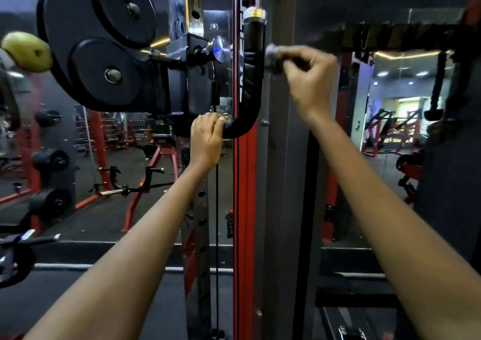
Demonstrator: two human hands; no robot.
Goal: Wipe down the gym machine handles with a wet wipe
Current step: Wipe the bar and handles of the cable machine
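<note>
Both arms are up in front of me. My left hand (207,138) has its grip curled round the lower bend of the black padded handle (253,79), right where the J-shaped bar turns toward the machine. My right hand (309,79) is higher, its grip narrow, fingers pinching a crumpled grey wet wipe (273,58). The wipe sits just beside the upright stretch of the handle, right at the padding's edge; I can't tell if it actually touches. The handle's chrome end cap (256,14) is above it. Black weight plates (99,43) hang upper left, and the red upright (244,209) runs down behind the handle.
</note>
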